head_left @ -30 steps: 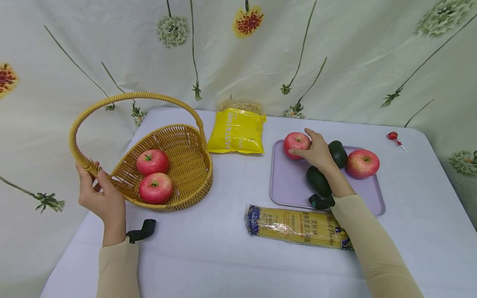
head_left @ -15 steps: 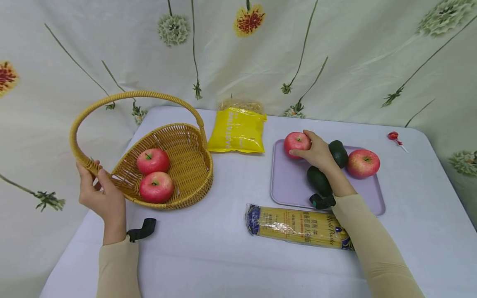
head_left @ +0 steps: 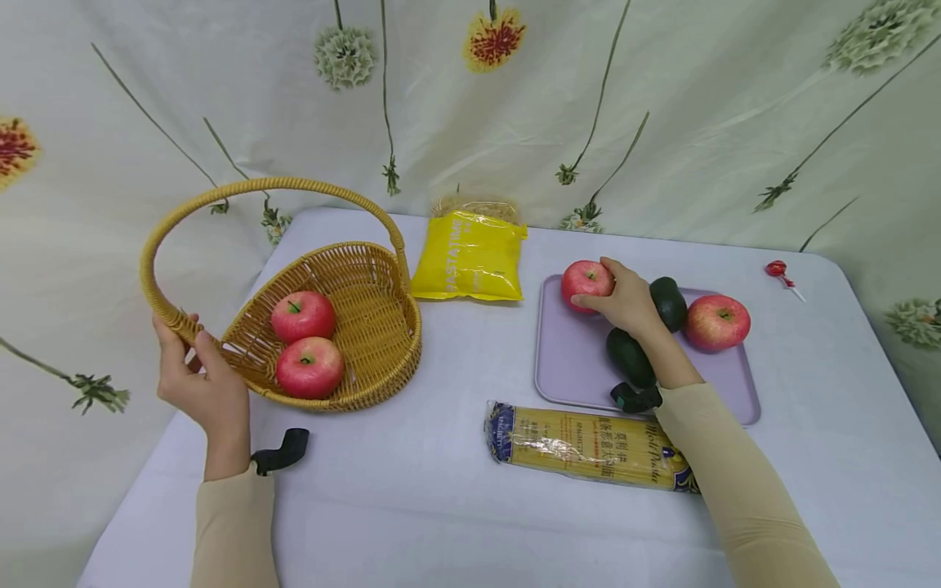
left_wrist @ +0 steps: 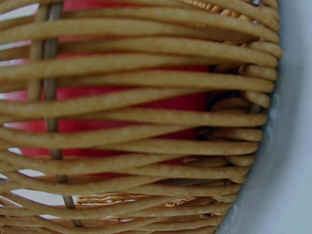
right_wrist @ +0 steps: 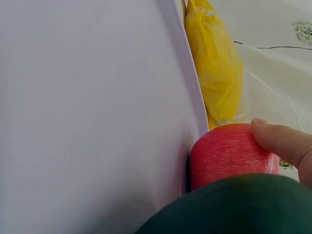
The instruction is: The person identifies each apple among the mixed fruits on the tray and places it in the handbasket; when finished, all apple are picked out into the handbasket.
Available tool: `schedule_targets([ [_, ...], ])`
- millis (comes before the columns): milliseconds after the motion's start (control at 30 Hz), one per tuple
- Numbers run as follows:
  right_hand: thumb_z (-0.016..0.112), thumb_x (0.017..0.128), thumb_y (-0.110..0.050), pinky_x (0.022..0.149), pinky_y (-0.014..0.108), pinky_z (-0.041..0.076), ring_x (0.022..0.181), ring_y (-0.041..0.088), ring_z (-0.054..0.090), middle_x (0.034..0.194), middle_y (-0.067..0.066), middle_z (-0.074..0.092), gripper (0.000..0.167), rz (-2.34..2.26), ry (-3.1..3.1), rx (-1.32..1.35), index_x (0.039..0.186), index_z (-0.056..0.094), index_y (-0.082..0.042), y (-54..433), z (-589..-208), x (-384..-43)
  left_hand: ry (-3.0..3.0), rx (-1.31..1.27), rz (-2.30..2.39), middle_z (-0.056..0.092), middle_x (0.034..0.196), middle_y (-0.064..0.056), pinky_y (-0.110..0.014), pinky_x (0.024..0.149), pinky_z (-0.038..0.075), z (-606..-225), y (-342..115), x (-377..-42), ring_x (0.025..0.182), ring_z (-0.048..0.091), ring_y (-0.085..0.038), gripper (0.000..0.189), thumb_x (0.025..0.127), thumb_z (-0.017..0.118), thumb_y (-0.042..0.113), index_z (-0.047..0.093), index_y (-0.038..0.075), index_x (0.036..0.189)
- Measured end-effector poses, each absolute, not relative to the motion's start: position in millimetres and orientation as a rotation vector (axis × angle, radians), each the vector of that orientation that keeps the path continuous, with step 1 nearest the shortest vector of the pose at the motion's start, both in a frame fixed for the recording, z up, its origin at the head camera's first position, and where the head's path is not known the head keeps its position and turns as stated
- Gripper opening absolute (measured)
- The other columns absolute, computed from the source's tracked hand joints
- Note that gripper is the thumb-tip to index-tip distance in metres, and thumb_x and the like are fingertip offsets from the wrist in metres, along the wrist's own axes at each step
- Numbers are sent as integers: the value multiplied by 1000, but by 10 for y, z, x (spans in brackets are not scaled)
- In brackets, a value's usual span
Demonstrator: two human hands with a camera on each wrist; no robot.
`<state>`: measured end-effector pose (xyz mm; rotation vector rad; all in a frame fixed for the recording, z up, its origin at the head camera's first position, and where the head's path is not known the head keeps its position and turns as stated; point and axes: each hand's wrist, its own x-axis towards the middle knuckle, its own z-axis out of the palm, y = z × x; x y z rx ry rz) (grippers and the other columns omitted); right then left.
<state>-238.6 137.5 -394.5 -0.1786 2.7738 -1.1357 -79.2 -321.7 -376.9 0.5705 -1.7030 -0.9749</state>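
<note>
My left hand grips the lower left end of the handle of a wicker basket. Two red apples lie in the basket, a rear apple and a front apple. At the tray's far left corner my right hand holds another red apple between thumb and fingers; the right wrist view shows the thumb on this apple. The apple sits on the lilac tray. Beside and under the right hand lie two dark green avocados, one behind and one in front.
A further apple lies at the tray's right side. In front of the tray is a spaghetti pack, partly under the right sleeve. A yellow pasta bag stands between basket and tray. A red lollipop lies at the far right.
The fingers of my right hand have settled closer around the apple on the tray. The left hand and the basket stay in place; the view shifts slightly.
</note>
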Motion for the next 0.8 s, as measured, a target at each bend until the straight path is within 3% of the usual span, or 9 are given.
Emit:
schedule_targets([
  [300, 75, 85, -29, 108, 55, 37, 134, 42, 42, 149, 25, 41, 86, -1196, 2804, -188, 152, 30, 0, 1367, -3868, -2347, -1734, 515, -954, 69, 118, -3, -13, 80, 46, -3967, -3435, -838, 107, 61, -4, 43, 100, 49, 13, 49, 18, 143],
  [600, 77, 83, -31, 99, 56, 45, 129, 39, 45, 149, 21, 43, 87, -1272, 2842, -238, 153, 31, -5, 1361, -3623, -2224, -1699, 575, -989, 69, 122, -7, -14, 81, 46, -3764, -3212, -779, 111, 63, -12, 43, 99, 49, 9, 50, 14, 142],
  [800, 78, 82, -31, 97, 55, 47, 128, 37, 46, 149, 19, 44, 87, -1280, 2853, -296, 153, 32, -8, 1328, -3501, -2132, -1701, 564, -981, 69, 122, -6, -14, 80, 46, -3886, -3346, -822, 111, 63, -8, 43, 99, 50, 11, 50, 16, 142],
])
